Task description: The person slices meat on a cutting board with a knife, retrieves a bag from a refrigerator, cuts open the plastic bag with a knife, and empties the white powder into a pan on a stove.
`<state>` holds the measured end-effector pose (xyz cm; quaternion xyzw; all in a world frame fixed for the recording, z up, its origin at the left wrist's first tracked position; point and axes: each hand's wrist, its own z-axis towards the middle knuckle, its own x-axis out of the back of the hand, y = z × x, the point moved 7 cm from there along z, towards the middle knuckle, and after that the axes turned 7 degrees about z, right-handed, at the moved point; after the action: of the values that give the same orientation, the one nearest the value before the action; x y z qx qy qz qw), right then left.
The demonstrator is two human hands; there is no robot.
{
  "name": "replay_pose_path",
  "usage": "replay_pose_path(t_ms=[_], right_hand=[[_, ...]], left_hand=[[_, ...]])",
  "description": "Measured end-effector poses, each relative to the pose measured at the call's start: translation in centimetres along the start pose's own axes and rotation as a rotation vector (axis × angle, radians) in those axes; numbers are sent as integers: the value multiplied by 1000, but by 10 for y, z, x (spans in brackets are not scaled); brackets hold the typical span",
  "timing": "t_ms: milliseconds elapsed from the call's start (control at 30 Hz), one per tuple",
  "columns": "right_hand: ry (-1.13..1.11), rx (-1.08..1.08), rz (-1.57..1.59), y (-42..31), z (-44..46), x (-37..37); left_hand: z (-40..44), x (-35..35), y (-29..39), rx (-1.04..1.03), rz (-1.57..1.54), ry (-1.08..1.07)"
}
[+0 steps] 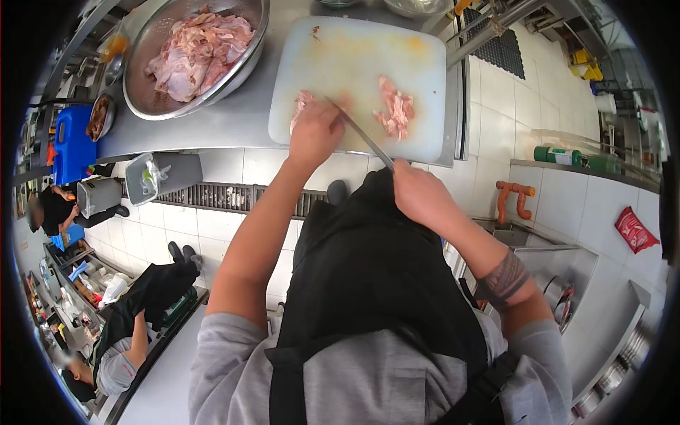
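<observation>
My right hand (419,191) is closed around the handle of a knife (365,136), whose long blade reaches diagonally up and left over a white cutting board (354,49). The blade's tip ends close to the fingers of my left hand (316,131). Those fingers are bent and pressed down on a piece of raw chicken (302,103), which they partly cover. Cut pieces of raw chicken (395,110) lie in a small heap on the right half of the board. At the upper left, a large metal bowl (253,65) holds a pile of raw chicken (202,53).
The board lies on a steel counter (177,134). Below its left part stands a grey bin (185,170) with a plastic liner. A blue jug (74,138) is at far left. Two other people (131,347) (53,205) are at the left. A floor drain grate (227,197) runs behind me.
</observation>
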<state>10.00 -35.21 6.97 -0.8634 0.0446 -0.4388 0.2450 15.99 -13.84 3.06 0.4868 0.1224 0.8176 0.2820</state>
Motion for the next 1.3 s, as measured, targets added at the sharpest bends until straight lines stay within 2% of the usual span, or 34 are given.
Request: replay_pose_path(t_ms=[200,333,400,467,533,633,700,733,800,1000,1200,1267,1300], right_hand=[[115,137,31,-32,83,-12],[194,264,31,-29,66,-9],[54,62,-10,-4,35,-13],[-9,-25,-24,23,0,-14],[-38,-35,-31,27,-23,5],[-18,-10,-7,19,-25,21],[20,26,16,12,-17,24],[35,41,20,6,-11,22],[50,61,25,-6,-6,18],[-43,0,54,-20,12,-2],[62,94,119,-33,72,-27],[162,311,77,-40,102,-42],[162,303,79,-44,105,-43]], left_hand=[[5,-4,-5,-9,-6,-77],[5,2,-7,-4,2,-79],[0,0,-17,68,5,-74],[-1,5,-18,49,-35,-89],[-2,11,-11,15,-76,-112],[-5,26,-13,122,-177,-51],[-4,40,-29,284,-2,94],[-5,37,-37,288,1,94],[-3,21,-43,225,11,-81],[5,25,-28,200,-2,-170],[9,12,-37,135,-16,-193],[11,13,-37,139,-32,-210],[9,12,-37,150,-50,-218]])
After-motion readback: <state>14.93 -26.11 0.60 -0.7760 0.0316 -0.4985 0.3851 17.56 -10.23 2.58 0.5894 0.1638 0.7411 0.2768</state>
